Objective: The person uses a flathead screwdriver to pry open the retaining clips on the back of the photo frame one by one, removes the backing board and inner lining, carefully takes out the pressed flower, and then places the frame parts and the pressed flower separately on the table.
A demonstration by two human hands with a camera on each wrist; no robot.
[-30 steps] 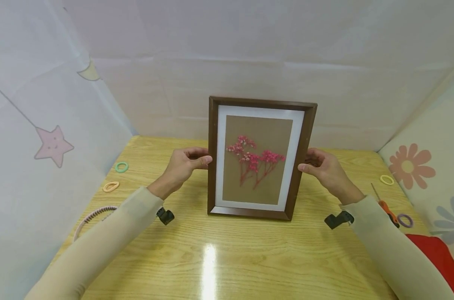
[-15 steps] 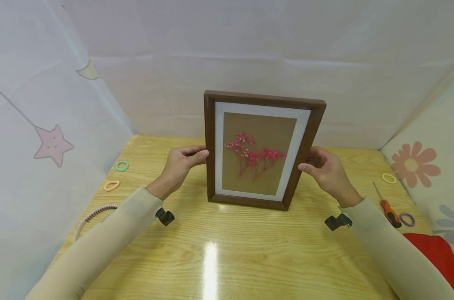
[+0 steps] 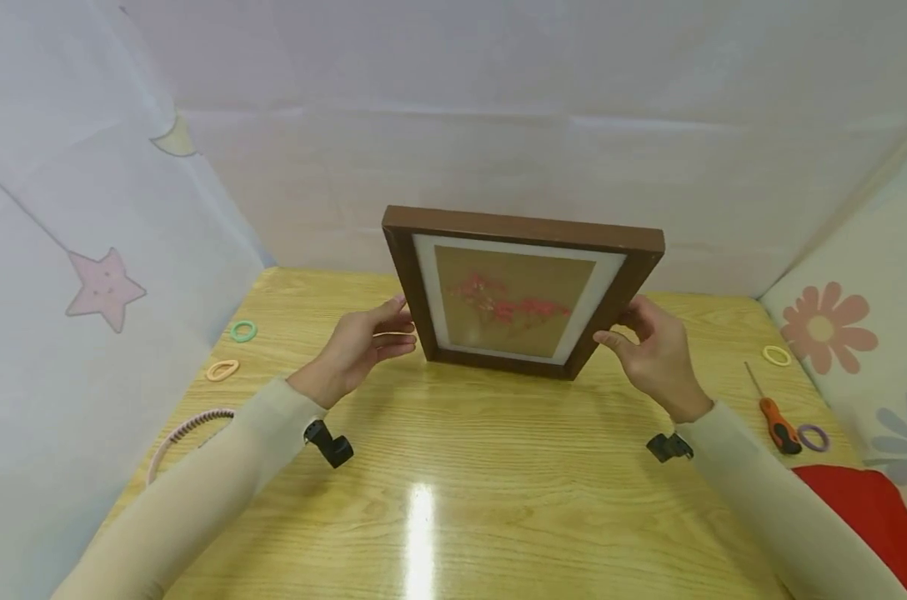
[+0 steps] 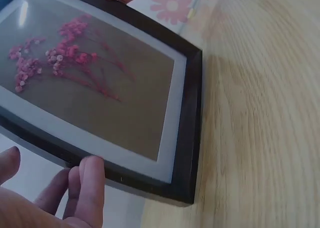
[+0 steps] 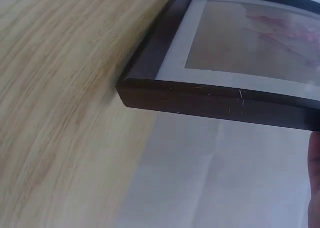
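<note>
On the tabletop (image 3: pixel 543 500), the tilted frame (image 3: pixel 517 308) could slip because the left hand (image 3: pixel 359 342) touches it with loose, parted grip; the right hand (image 3: pixel 659 358) pinches it.

glossy wood-grained table (image 3: pixel 536 508); smooth brown wood-look picture frame (image 3: pixel 524 227), scratched along one edge; creased matt backdrop (image 3: pixel 498 67).

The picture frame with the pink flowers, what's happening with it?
A person's right hand grips one side of the picture frame, and the left hand touches the other. The frame leans with its top toward the person, its bottom edge on or near the wooden table. An orange-and-black screwdriver lies off to the right.
</note>
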